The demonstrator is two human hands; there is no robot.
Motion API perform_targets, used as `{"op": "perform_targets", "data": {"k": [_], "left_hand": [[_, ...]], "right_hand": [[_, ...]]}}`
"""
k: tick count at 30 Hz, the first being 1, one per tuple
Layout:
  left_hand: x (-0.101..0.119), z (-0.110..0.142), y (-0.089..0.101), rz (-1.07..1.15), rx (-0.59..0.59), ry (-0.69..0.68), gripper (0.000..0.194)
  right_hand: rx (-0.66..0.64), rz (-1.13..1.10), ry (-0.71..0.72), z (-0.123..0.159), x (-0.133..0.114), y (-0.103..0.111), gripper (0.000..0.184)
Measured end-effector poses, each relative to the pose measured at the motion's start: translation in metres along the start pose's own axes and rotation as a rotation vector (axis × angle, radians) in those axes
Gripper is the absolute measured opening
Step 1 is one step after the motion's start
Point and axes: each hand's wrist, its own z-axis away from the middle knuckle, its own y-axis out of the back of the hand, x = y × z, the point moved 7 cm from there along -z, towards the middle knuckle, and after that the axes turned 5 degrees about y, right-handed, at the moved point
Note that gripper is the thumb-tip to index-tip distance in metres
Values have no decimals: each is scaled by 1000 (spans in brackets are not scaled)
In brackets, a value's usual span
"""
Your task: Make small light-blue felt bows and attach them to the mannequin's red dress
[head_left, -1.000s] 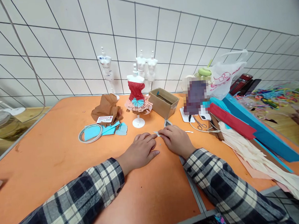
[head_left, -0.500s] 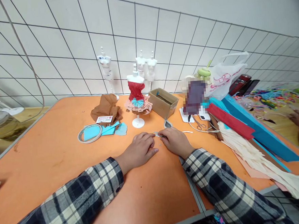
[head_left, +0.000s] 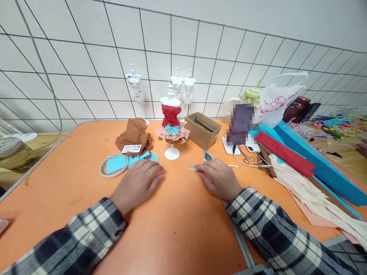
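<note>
Right fingers (head_left: 207, 167) closed round a metal tool (head_left: 193, 168), rear end hidden; left fingers (head_left: 151, 167) blurred, grip unclear.

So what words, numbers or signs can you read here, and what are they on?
Nothing can be read for certain.
White label in front of the brown material: print and what looks like a barcode, too small.
Plastic bag: pink print, too blurred.

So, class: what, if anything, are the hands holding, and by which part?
The right hand grips a small metal tool by the end opposite its tips; the left hand seems empty.
</note>
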Motion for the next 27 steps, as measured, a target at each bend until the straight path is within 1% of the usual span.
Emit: {"op": "perform_targets", "data": {"k": [2,4,6,7,9,10,11,13,15,16,18,19,20,23,25,27], "left_hand": [[-35,16,16,-112,47,55,28],[-62,29,27,-175,91,122,31],[-76,35,30,-192,101,146,34],[-79,35,28,-190,96,152,36],[-79,33,24,-170,83,150,40],[-78,31,22,-160,73,142,41],[-76,29,21,-155,70,138,41],[-72,29,23,-149,73,108,39],[-60,31,23,-113,50,12,36],[-51,32,21,-77,12,-61,36],[-28,37,12,12,-121,-208,40],[-18,39,5,51,-191,-245,44],[-11,39,-1,82,-235,-240,47],[-4,37,-15,95,-270,-187,49],[-9,35,-21,50,-277,-138,46],[-19,32,-20,1,-246,-85,45]], "right_hand": [[-32,-33,81,-4,-20,-7,27],[-109,-77,186,-16,-48,-23,30],[-173,-91,237,-37,-73,-44,38],[-165,-95,236,-49,-82,-52,44],[-145,-80,199,-74,-92,-66,56],[-145,-70,170,-84,-93,-72,58],[-165,-56,132,-91,-92,-78,54],[-232,-47,133,-93,-92,-84,47],[-282,-57,218,-82,-97,-82,44],[-295,-66,265,-73,-100,-78,43],[-327,-74,320,-53,-103,-69,42],[-339,-77,328,-44,-104,-65,42],[-351,-80,326,-37,-103,-62,43],[-373,-85,290,-22,-96,-56,44],[-381,-87,274,-18,-89,-55,42],[-384,-87,277,-16,-85,-54,42]]}}
